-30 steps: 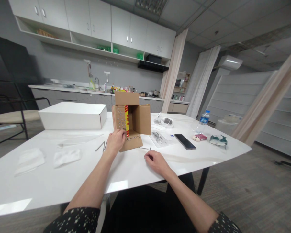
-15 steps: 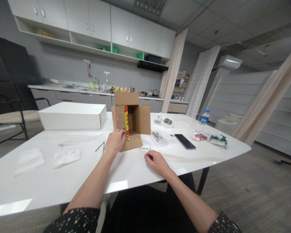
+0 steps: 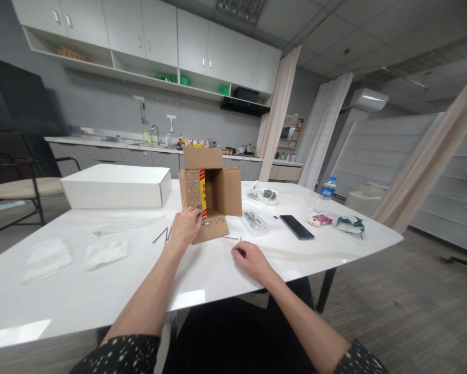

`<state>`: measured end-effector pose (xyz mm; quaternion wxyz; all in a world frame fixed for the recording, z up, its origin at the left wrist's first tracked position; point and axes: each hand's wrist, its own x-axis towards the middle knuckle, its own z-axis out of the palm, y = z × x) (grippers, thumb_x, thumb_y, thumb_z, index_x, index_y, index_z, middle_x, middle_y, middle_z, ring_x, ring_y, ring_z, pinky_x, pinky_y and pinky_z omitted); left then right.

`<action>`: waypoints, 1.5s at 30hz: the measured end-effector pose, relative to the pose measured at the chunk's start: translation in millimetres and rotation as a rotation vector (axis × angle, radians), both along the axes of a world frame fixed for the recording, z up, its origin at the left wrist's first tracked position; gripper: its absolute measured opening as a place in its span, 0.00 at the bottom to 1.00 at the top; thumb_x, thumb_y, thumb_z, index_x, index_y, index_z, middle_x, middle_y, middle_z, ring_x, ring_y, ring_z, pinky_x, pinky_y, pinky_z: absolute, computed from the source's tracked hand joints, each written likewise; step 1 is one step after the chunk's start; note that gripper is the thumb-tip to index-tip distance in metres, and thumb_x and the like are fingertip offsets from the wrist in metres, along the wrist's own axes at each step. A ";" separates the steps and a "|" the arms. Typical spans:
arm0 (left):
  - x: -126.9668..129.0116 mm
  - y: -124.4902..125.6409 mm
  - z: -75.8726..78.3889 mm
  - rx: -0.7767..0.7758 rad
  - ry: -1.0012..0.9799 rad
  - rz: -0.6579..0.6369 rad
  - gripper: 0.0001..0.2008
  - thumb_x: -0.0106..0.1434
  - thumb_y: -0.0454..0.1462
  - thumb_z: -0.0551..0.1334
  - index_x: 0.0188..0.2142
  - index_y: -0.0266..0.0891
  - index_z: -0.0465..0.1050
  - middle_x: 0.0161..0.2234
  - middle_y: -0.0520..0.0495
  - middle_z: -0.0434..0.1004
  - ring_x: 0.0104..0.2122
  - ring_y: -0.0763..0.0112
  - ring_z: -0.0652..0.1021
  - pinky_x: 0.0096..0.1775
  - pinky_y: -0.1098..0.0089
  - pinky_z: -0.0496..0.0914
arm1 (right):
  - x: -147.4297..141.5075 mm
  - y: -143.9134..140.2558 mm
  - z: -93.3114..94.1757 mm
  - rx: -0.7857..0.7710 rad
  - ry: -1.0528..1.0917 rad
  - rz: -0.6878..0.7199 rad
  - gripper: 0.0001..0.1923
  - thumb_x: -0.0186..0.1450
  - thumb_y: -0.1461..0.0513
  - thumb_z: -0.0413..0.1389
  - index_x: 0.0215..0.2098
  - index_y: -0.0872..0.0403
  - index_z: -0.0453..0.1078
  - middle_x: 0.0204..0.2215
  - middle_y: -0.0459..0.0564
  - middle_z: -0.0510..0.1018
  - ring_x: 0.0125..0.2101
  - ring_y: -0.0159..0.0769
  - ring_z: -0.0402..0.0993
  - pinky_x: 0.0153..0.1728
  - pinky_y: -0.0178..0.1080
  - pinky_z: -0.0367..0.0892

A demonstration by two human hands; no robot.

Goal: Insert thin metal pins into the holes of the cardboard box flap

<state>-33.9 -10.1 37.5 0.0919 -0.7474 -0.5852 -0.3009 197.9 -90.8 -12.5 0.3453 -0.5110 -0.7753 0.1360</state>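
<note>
Your left hand (image 3: 187, 224) pinched narrowly, right hand (image 3: 252, 258) curled, both contents unclear; the box (image 3: 217, 191), taller than wide, stood at the nearer left's one o'clock.

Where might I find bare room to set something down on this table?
Bare table lies between the left hand and right hand, and between the white cloths and near edge. Right of the carton, plastic packet, phone and bottle crowd it.

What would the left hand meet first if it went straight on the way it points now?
Likely the cardboard box, around its red-and-yellow strip; depth is unclear, so whether the left hand touches it cannot be told.
</note>
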 end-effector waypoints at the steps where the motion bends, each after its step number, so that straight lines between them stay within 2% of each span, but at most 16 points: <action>1: 0.0 -0.3 0.4 -0.003 0.000 0.003 0.17 0.67 0.38 0.50 0.44 0.42 0.77 0.43 0.43 0.79 0.46 0.61 0.76 0.46 0.63 0.69 | 0.1 0.3 -0.5 0.001 0.000 0.001 0.09 0.64 0.65 0.52 0.32 0.55 0.75 0.29 0.49 0.78 0.30 0.34 0.70 0.33 0.34 0.62; 14: -1.3 1.3 -2.1 0.000 -0.009 0.016 0.17 0.67 0.38 0.50 0.44 0.42 0.77 0.44 0.43 0.78 0.46 0.60 0.76 0.46 0.61 0.69 | -0.3 0.9 -0.3 0.002 0.000 0.004 0.09 0.64 0.65 0.52 0.31 0.55 0.75 0.30 0.49 0.78 0.30 0.34 0.70 0.34 0.34 0.62; 27: 3.7 -5.2 4.4 -0.072 0.048 -0.014 0.16 0.67 0.37 0.51 0.43 0.43 0.78 0.45 0.45 0.79 0.46 0.60 0.77 0.45 0.63 0.68 | 0.0 0.2 0.3 -0.001 -0.001 0.002 0.09 0.64 0.65 0.52 0.31 0.54 0.75 0.29 0.49 0.78 0.30 0.34 0.71 0.34 0.34 0.62; 36: 0.1 -1.5 1.4 0.004 -0.037 -0.010 0.16 0.67 0.39 0.51 0.43 0.42 0.77 0.44 0.45 0.79 0.45 0.62 0.77 0.46 0.64 0.68 | -0.8 -0.9 2.1 -0.002 0.006 0.008 0.09 0.64 0.65 0.52 0.31 0.55 0.75 0.29 0.49 0.78 0.30 0.34 0.70 0.33 0.34 0.62; 45: 4.0 -5.9 6.3 -0.078 0.039 -0.019 0.15 0.67 0.38 0.52 0.43 0.42 0.78 0.45 0.45 0.79 0.47 0.61 0.76 0.46 0.63 0.68 | -0.7 0.2 0.8 0.001 -0.006 0.005 0.09 0.64 0.66 0.52 0.31 0.55 0.74 0.29 0.49 0.78 0.30 0.34 0.70 0.33 0.34 0.62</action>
